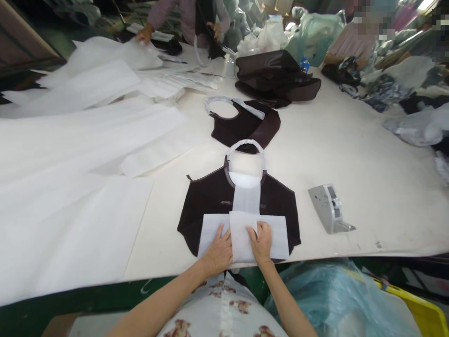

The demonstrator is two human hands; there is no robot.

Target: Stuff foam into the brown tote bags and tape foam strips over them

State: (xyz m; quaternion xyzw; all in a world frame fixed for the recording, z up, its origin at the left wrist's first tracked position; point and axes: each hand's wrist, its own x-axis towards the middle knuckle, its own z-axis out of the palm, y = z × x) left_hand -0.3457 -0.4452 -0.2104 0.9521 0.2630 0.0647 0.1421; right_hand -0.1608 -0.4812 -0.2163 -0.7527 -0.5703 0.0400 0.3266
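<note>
A dark brown handbag [280, 201] lies flat at the table's near edge, its round handle [247, 142] wrapped in white material. White sheets cover its middle: a vertical strip [246, 196], a wide piece [278, 234] across the lower part, and a folded flap [242, 236] on top. My left hand [219, 250] lies with fingers spread on the wide piece, at the flap's left edge. On the flap's right side rests my right hand [261, 238], thumb apart from its curled fingers. No object shows inside either hand.
A tape dispenser [329, 208] stands on the table [365, 178] to the right. Large white sheets [70, 187] spread over the left. Beyond are another dark bag [245, 126] and stacked bags [277, 75]. Across the table, a person's hand [144, 34] touches sheets. Plastic [336, 299] hangs below the right edge.
</note>
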